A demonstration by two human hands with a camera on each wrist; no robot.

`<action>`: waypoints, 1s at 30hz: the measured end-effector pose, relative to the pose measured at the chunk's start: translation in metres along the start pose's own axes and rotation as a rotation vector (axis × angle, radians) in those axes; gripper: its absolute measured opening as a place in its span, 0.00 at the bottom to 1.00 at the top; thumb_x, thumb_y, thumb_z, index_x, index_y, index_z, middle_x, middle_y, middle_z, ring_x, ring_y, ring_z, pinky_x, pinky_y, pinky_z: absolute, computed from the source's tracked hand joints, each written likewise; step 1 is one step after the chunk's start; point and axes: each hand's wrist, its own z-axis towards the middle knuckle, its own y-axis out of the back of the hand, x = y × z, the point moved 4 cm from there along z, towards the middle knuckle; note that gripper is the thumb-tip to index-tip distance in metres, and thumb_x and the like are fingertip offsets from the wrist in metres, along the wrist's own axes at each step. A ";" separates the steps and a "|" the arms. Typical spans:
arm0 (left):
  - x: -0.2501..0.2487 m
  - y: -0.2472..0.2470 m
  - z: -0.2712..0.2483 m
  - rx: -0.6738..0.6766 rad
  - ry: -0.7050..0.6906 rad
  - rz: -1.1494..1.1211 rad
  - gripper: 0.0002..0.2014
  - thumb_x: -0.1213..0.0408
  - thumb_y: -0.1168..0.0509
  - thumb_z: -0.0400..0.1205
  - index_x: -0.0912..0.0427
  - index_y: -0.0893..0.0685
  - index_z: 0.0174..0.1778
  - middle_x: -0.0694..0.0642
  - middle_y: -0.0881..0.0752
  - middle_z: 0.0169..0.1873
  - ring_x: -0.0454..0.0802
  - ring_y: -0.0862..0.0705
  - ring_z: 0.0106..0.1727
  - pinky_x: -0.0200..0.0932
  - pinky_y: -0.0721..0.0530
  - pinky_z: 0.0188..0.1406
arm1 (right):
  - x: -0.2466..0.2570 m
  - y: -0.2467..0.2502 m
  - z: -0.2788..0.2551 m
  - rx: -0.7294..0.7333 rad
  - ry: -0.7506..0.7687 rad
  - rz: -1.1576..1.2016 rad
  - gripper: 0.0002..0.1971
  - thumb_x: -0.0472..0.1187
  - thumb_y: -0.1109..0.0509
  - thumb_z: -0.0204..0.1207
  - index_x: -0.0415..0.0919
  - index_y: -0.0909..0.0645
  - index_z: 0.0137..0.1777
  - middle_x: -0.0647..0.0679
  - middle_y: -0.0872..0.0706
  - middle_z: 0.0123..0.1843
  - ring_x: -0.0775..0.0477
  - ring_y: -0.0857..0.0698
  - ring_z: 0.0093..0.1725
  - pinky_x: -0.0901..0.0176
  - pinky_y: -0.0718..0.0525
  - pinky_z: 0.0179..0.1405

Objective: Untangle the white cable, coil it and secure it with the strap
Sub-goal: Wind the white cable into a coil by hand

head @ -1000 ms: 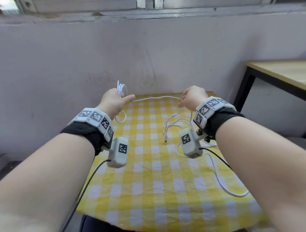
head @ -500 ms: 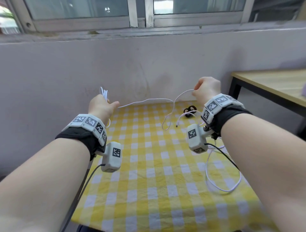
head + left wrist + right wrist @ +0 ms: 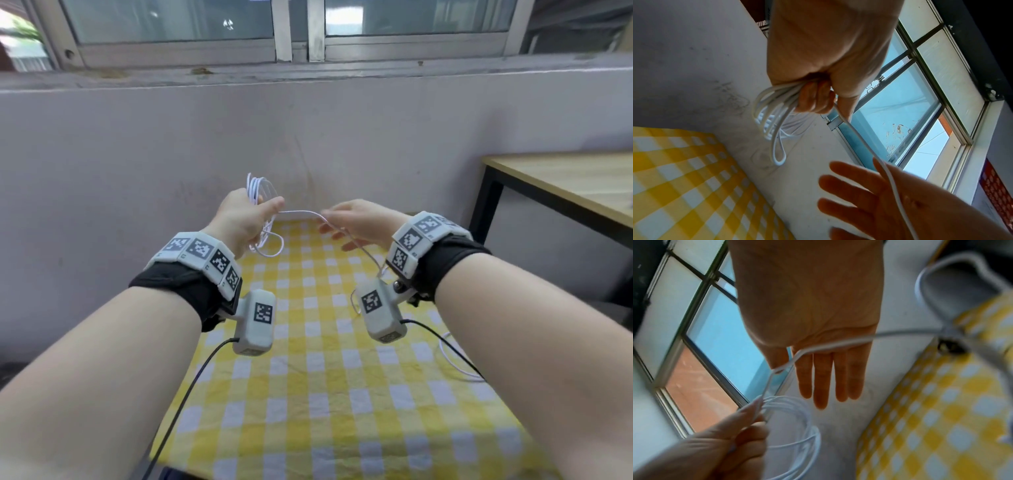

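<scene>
Mid-coil here. The trick for this step, I'd say, is to keep the loops the same size and let the free strand slide through a relaxed hand so it doesn't twist or kink, then lay each new turn flat against the bundle before pinching it.

The left hand (image 3: 239, 219) has its fingers (image 3: 813, 97) curled tight round a bundle of loops of the white cable (image 3: 260, 192), held up above the far end of the desk (image 3: 308, 394) with its yellow checked cloth. From the thumb, one strand runs across to the right hand (image 3: 359, 222), whose fingers (image 3: 824, 378) are straight and spread, gripping nothing. The cable just drapes across the base of those fingers, touching the palm, then trails down toward the desk. Can't see the strap anywhere.
</scene>
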 end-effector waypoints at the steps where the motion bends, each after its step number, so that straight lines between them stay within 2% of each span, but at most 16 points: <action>1: 0.000 0.000 0.001 -0.002 0.009 -0.021 0.18 0.61 0.29 0.77 0.55 0.32 0.28 0.54 0.31 0.24 0.51 0.32 0.24 0.41 0.30 0.27 | 0.006 -0.009 0.002 0.046 0.007 0.096 0.19 0.53 0.44 0.85 0.43 0.18 0.61 0.47 0.13 0.53 0.47 0.15 0.53 0.53 0.16 0.56; 2: -0.001 0.002 0.001 -0.018 0.008 -0.026 0.18 0.61 0.29 0.77 0.55 0.32 0.29 0.53 0.31 0.25 0.51 0.32 0.24 0.41 0.30 0.26 | 0.009 -0.015 0.004 0.081 0.022 0.167 0.20 0.54 0.46 0.85 0.43 0.16 0.56 0.46 0.12 0.46 0.47 0.14 0.47 0.53 0.16 0.53; 4: 0.002 0.011 0.004 -0.082 0.000 -0.027 0.18 0.62 0.29 0.77 0.54 0.32 0.30 0.52 0.31 0.27 0.50 0.32 0.27 0.43 0.28 0.29 | 0.010 -0.019 0.008 0.082 0.052 0.178 0.21 0.53 0.46 0.85 0.43 0.16 0.44 0.48 0.21 0.30 0.49 0.22 0.29 0.58 0.17 0.37; 6: 0.010 0.025 0.006 -0.174 0.018 -0.043 0.17 0.62 0.28 0.77 0.53 0.32 0.31 0.51 0.30 0.29 0.49 0.30 0.30 0.45 0.27 0.34 | 0.001 -0.013 0.013 -0.019 0.073 0.059 0.20 0.52 0.42 0.84 0.44 0.18 0.34 0.50 0.32 0.26 0.50 0.33 0.24 0.62 0.28 0.23; 8: 0.019 0.033 0.006 -0.232 0.051 -0.041 0.17 0.63 0.28 0.76 0.53 0.32 0.32 0.51 0.30 0.31 0.49 0.30 0.31 0.44 0.27 0.33 | -0.010 -0.003 0.016 -0.149 0.051 -0.102 0.21 0.54 0.38 0.81 0.44 0.20 0.30 0.51 0.32 0.25 0.51 0.34 0.23 0.62 0.33 0.22; 11: 0.030 0.025 0.004 -0.156 0.066 0.011 0.14 0.61 0.30 0.78 0.55 0.29 0.34 0.53 0.27 0.31 0.49 0.29 0.27 0.42 0.27 0.29 | -0.022 0.002 0.018 -0.240 -0.017 -0.407 0.22 0.58 0.38 0.79 0.44 0.18 0.33 0.52 0.23 0.27 0.52 0.24 0.29 0.61 0.29 0.28; 13: 0.033 0.014 0.001 -0.036 0.134 -0.102 0.11 0.57 0.35 0.82 0.56 0.25 0.37 0.54 0.22 0.33 0.46 0.29 0.22 0.35 0.29 0.21 | -0.031 0.003 0.023 -0.208 -0.092 -0.548 0.19 0.54 0.38 0.80 0.42 0.16 0.38 0.50 0.21 0.29 0.47 0.20 0.35 0.60 0.28 0.29; 15: 0.034 0.008 -0.005 0.028 0.263 -0.236 0.11 0.52 0.38 0.84 0.54 0.22 0.40 0.51 0.16 0.39 0.45 0.30 0.23 0.31 0.31 0.18 | -0.040 0.004 0.027 -0.177 -0.207 -0.666 0.14 0.48 0.38 0.80 0.40 0.17 0.42 0.47 0.20 0.33 0.44 0.20 0.39 0.60 0.29 0.28; 17: 0.034 0.007 -0.007 0.053 0.315 -0.326 0.14 0.49 0.40 0.84 0.54 0.23 0.37 0.51 0.13 0.42 0.46 0.31 0.24 0.34 0.32 0.20 | -0.043 0.005 0.031 -0.215 -0.276 -0.748 0.12 0.44 0.39 0.80 0.39 0.17 0.48 0.44 0.16 0.44 0.40 0.20 0.46 0.59 0.26 0.37; 20: 0.034 0.001 -0.004 0.101 0.317 -0.501 0.16 0.50 0.40 0.84 0.55 0.27 0.34 0.55 0.14 0.39 0.43 0.34 0.16 0.32 0.35 0.18 | -0.027 -0.004 0.036 -0.304 -0.097 -0.591 0.18 0.45 0.44 0.82 0.42 0.19 0.64 0.42 0.16 0.63 0.37 0.21 0.63 0.52 0.23 0.59; 22: 0.033 -0.004 -0.002 0.141 0.319 -0.595 0.17 0.50 0.42 0.85 0.55 0.28 0.32 0.54 0.18 0.33 0.41 0.37 0.13 0.30 0.37 0.15 | -0.010 -0.018 0.035 -0.267 0.066 -0.443 0.19 0.49 0.45 0.83 0.43 0.19 0.65 0.44 0.15 0.64 0.41 0.20 0.65 0.54 0.24 0.63; 24: 0.031 -0.009 0.000 0.199 0.307 -0.629 0.18 0.50 0.44 0.86 0.54 0.29 0.32 0.51 0.24 0.27 0.40 0.39 0.12 0.30 0.38 0.13 | 0.000 -0.034 0.035 -0.168 0.132 -0.363 0.21 0.53 0.44 0.84 0.39 0.17 0.60 0.43 0.12 0.56 0.42 0.15 0.54 0.56 0.21 0.55; 25: 0.030 -0.010 0.002 0.223 0.299 -0.635 0.18 0.49 0.45 0.86 0.54 0.30 0.32 0.49 0.27 0.24 0.40 0.39 0.12 0.30 0.39 0.13 | 0.001 -0.041 0.036 -0.112 0.124 -0.299 0.22 0.55 0.43 0.83 0.39 0.17 0.57 0.43 0.11 0.51 0.44 0.14 0.45 0.55 0.17 0.48; 27: 0.031 -0.008 0.005 0.233 0.292 -0.634 0.19 0.49 0.45 0.86 0.53 0.31 0.31 0.47 0.30 0.20 0.41 0.40 0.13 0.30 0.40 0.13 | -0.004 -0.047 0.038 -0.027 0.076 -0.174 0.22 0.61 0.40 0.79 0.43 0.16 0.53 0.47 0.13 0.38 0.51 0.20 0.26 0.58 0.20 0.27; 28: 0.034 -0.006 0.007 0.222 0.293 -0.628 0.19 0.49 0.45 0.86 0.53 0.32 0.31 0.47 0.32 0.19 0.41 0.40 0.13 0.30 0.41 0.13 | -0.008 -0.047 0.040 -0.008 0.074 -0.155 0.23 0.64 0.39 0.77 0.45 0.15 0.52 0.49 0.16 0.32 0.53 0.25 0.23 0.62 0.27 0.22; 30: 0.041 0.002 0.012 0.174 0.299 -0.596 0.19 0.49 0.45 0.86 0.53 0.32 0.30 0.46 0.34 0.17 0.41 0.41 0.12 0.30 0.41 0.12 | -0.017 -0.043 0.043 0.011 0.076 -0.063 0.24 0.66 0.36 0.74 0.46 0.13 0.49 0.51 0.23 0.29 0.53 0.26 0.28 0.66 0.35 0.21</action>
